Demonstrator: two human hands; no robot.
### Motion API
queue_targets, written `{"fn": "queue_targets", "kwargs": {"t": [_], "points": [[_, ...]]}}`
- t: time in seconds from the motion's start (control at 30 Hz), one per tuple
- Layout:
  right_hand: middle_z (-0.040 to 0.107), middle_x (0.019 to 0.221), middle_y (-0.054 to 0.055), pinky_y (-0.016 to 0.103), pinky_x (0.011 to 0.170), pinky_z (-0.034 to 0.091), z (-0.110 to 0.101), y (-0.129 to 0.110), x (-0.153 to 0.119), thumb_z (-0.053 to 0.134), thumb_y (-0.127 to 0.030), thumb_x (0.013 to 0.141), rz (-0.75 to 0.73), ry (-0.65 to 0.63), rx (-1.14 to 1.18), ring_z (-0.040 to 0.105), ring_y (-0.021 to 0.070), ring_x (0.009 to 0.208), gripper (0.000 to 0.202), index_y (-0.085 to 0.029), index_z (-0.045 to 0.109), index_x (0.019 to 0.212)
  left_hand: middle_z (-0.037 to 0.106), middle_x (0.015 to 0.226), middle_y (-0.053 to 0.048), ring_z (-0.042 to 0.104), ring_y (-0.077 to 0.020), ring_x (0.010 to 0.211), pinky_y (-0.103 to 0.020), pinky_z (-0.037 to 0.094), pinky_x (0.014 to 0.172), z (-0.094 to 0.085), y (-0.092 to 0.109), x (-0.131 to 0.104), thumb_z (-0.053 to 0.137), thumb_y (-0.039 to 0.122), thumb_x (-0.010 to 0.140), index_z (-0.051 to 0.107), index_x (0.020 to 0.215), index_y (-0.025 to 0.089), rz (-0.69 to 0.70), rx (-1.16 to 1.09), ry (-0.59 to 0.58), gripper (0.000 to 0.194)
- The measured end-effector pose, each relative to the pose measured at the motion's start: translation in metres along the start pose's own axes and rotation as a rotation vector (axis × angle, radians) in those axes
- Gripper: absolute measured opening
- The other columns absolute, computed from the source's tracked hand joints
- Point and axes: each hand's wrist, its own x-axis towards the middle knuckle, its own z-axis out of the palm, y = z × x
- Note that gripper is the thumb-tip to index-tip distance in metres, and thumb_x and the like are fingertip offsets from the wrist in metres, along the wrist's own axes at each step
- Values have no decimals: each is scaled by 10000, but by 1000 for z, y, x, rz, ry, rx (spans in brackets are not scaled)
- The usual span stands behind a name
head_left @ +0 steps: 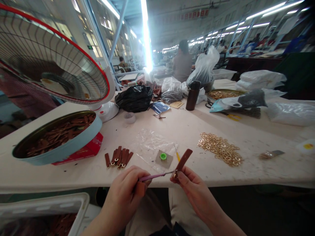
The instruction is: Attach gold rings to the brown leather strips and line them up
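My left hand is closed around a slim purple-handled tool with a thin metal tip; its exact kind is unclear. An orange-brown piece also shows at those fingers. Pinched in my right hand is a brown leather strap, angled up to the right. The tool's tip meets the strap's lower end, where a bit of gold metal shows, partly hidden by the fingers. Several brown straps with gold rings lie to the left. Right of my hands is a pile of gold rings.
A round tin of brown strips rests on a red box, beside a large fan. Ahead lie a green cap on a small plate, a yellow-handled tool, clear plastic and a dark bottle. A white crate stands lower left.
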Motion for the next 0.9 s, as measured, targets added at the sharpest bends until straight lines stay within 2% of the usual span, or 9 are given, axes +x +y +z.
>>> {"fn": "queue_targets", "kwargs": {"t": [0.23, 0.33, 0.4, 0.47, 0.63, 0.77, 0.9], "points": [[637, 759, 16, 289, 782, 387, -1, 2, 0, 665, -420, 755, -42, -13, -74, 538, 180, 773, 244, -192, 672, 843, 597, 723, 8, 565, -128, 655, -222, 430, 593, 3, -3, -1, 480, 62, 813, 529, 839, 210, -1, 5, -54, 158], [636, 767, 7, 279, 779, 380, 1, 4, 1, 657, -405, 768, -41, -38, -89, 533, 170, 776, 225, -200, 675, 858, 597, 729, 12, 562, -121, 663, -214, 436, 607, 4, -2, 2, 489, 63, 814, 526, 843, 209, -6, -12, 27, 153], [635, 766, 3, 273, 769, 378, 3, 5, 0, 659, -395, 769, -20, -54, -73, 526, 162, 765, 216, -204, 678, 868, 588, 728, 17, 554, -115, 653, -208, 435, 606, 4, -1, 3, 500, 79, 822, 527, 840, 209, -61, -10, 112, 134], [636, 763, 5, 271, 762, 379, 4, 5, 0, 669, -397, 759, -1, -51, -46, 520, 158, 751, 220, -200, 682, 856, 578, 718, 25, 546, -108, 637, -202, 427, 593, 4, -1, 3, 513, 98, 828, 530, 829, 210, -115, -11, 136, 114], [640, 752, 11, 287, 776, 390, 2, 5, 2, 696, -409, 731, 17, -15, 6, 532, 165, 750, 233, -196, 684, 825, 584, 735, 27, 554, -103, 669, -191, 428, 615, 3, -4, -2, 509, 67, 819, 521, 832, 212, -58, -47, 41, 146], [645, 746, 18, 296, 770, 405, 3, 5, 5, 704, -401, 724, 30, 7, 23, 538, 169, 740, 242, -192, 688, 847, 577, 706, 26, 547, -106, 642, -198, 423, 595, 6, -7, -5, 513, 82, 821, 525, 822, 205, -74, -55, -18, 124], [646, 757, 20, 295, 770, 409, 6, 6, 6, 712, -426, 708, 36, 11, 6, 537, 168, 740, 262, -193, 688, 826, 589, 712, 12, 557, -121, 655, -213, 427, 597, 10, -9, -4, 498, 101, 831, 527, 814, 199, -76, -56, -17, 104]]}}
